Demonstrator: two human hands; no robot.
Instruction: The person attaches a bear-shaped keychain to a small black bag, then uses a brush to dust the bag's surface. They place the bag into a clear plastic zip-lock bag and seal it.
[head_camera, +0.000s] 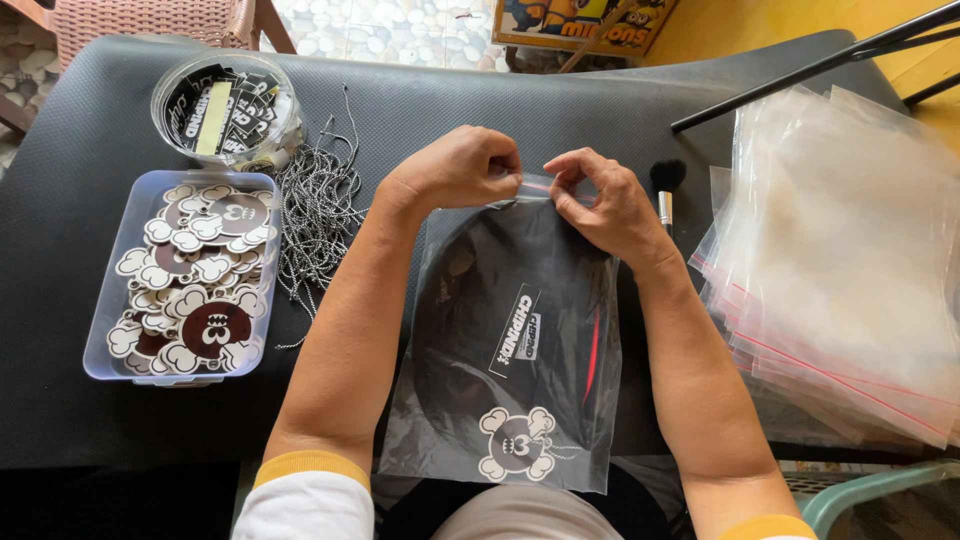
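Pinching the far edge of a clear zip bag (510, 340), the person works with both hands close together over the dark table (80, 330). The left hand (455, 170) is closed, thumb and fingers pressed on the bag's sealing strip just left of its middle; the right hand (600, 205) is closed too, fingertips nipping the same strip a little to the right. The two grips sit almost touching each other.

The bag lies flat between the forearms, its long axis running from the near edge of the table away to the far side, so the mouth is at the far end, right under the fingers, and the closed bottom hangs near the person's lap. The sealing strip runs left to right, crosswise to that axis, and both hands are equally near it. Inside lie a dark garment, a black label sticker and a white-and-brown skull-shaped tag (517, 443) at the near end.

To the left stand a clear tray of more tags (185, 275), a round tub of stickers (225, 108) and a heap of beaded cords (318, 205). To the right lie a stack of empty bags (840, 260) and a small brush (665, 185).
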